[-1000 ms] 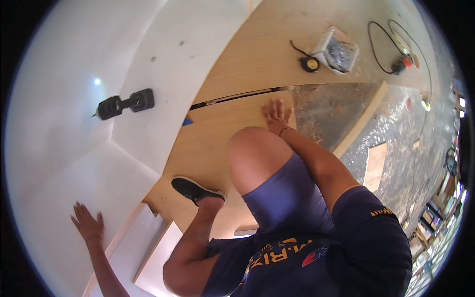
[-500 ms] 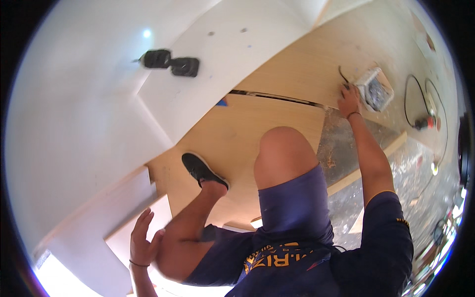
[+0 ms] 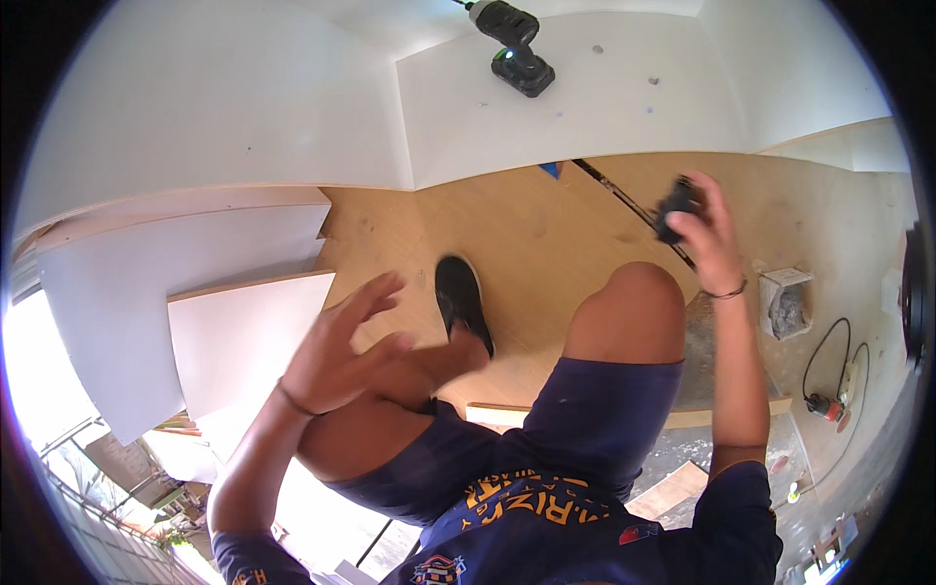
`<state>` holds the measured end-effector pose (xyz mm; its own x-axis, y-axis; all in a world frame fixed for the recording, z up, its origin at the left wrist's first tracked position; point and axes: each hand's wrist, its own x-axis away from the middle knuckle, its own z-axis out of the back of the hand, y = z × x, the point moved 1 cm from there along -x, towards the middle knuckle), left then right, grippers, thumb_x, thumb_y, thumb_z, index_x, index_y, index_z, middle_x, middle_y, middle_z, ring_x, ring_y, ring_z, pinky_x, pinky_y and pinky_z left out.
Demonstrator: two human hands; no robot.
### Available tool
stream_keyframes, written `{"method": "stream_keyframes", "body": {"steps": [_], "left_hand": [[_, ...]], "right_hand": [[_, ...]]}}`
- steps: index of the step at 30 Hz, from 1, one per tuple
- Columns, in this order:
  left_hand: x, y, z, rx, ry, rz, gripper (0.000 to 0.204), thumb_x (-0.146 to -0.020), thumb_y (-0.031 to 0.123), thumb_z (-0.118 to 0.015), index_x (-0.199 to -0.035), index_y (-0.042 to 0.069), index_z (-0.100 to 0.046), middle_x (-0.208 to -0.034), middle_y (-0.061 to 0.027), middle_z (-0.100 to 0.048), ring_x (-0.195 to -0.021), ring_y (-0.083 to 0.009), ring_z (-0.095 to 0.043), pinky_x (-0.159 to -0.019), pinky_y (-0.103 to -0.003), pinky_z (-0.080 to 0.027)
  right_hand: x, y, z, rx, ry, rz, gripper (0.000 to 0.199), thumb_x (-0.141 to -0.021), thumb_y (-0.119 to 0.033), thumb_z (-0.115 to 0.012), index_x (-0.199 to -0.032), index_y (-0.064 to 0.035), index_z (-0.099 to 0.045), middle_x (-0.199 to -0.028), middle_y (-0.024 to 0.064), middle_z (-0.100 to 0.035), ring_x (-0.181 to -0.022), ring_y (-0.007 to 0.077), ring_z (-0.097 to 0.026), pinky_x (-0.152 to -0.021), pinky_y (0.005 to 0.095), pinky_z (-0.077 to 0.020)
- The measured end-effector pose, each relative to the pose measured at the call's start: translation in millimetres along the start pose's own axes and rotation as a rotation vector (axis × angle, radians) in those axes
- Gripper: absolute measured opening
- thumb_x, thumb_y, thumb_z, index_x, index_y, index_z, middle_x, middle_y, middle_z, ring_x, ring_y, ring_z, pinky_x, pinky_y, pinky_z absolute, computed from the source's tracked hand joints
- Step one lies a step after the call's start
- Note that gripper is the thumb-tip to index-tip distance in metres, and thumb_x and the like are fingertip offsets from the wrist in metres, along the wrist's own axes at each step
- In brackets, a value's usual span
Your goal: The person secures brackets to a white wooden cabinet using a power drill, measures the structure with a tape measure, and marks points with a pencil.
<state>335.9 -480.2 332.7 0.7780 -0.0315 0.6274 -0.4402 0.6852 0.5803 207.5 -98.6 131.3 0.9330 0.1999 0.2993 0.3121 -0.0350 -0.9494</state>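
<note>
Black object (image 3: 675,207): your right hand (image 3: 710,239) has its fingers clamped around it, above your raised right knee (image 3: 629,307) and over the plywood floor (image 3: 526,229). What the object is cannot be told. Your left hand (image 3: 336,356) holds nothing, fingers spread apart and curled in the air over your left leg. 1 black shoe (image 3: 462,297) rests flat on the plywood. 1 drill (image 3: 514,44) lies on the white panel (image 3: 624,107) ahead, well apart from both hands. A thin dark strip (image 3: 624,200) runs across the floor beneath your right hand.
</note>
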Motion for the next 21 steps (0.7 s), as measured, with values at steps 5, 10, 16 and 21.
{"method": "stream_keyframes", "body": {"steps": [5, 10, 16, 21], "left_hand": [[-40.7, 20.7, -47.0, 0.645, -0.041, -0.088, 0.089, -0.083, 0.028, -0.079, -0.150, 0.000, -0.029, -0.138, -0.0176, -0.050, -0.119, -0.0301, -0.058, -0.100, -0.039, -0.046], [-46.6, 16.2, -35.9, 0.463, -0.200, -0.251, 0.086, -0.077, 0.027, -0.084, -0.144, 0.000, -0.038, -0.123, -0.0106, -0.059, -0.110, -0.0204, -0.059, -0.094, -0.034, -0.047], [-38.0, -1.6, -39.1, 0.183, -0.069, -0.202, 0.050, -0.078, 0.036, -0.077, -0.112, 0.001, -0.064, -0.097, -0.0197, -0.066, -0.089, -0.0274, -0.066, -0.080, -0.035, -0.052], [-38.8, -2.3, -27.8, 0.172, -0.216, -0.044, 0.054, -0.079, 0.041, -0.075, -0.114, 0.001, -0.063, -0.097, -0.0163, -0.068, -0.092, -0.0279, -0.067, -0.083, -0.036, -0.051]], "right_hand": [[50.8, -84.1, -152.6, -0.238, -0.421, 0.236, 0.058, -0.082, -0.011, -0.075, -0.132, -0.0031, -0.047, -0.108, 0.0066, -0.058, -0.099, 0.0150, -0.061, -0.083, 0.0295, -0.0545], [69.2, -82.0, -166.8, -0.130, -0.535, 0.266, 0.031, -0.088, 0.000, -0.067, -0.118, 0.0000, -0.062, -0.115, 0.0094, -0.063, -0.103, 0.0145, -0.062, -0.084, 0.0273, -0.0512], [102.9, -153.5, -122.3, -0.201, 0.150, 0.375, 0.027, -0.091, -0.006, -0.063, -0.116, 0.0005, -0.064, -0.107, 0.0150, -0.068, -0.085, 0.0185, -0.065, -0.076, 0.0304, -0.0534], [125.3, -191.1, -72.7, 0.103, 0.229, 0.965, 0.025, -0.094, -0.010, -0.058, -0.117, 0.0015, -0.060, -0.108, 0.0149, -0.064, -0.091, 0.0214, -0.062, -0.082, 0.0351, -0.0509]]}}
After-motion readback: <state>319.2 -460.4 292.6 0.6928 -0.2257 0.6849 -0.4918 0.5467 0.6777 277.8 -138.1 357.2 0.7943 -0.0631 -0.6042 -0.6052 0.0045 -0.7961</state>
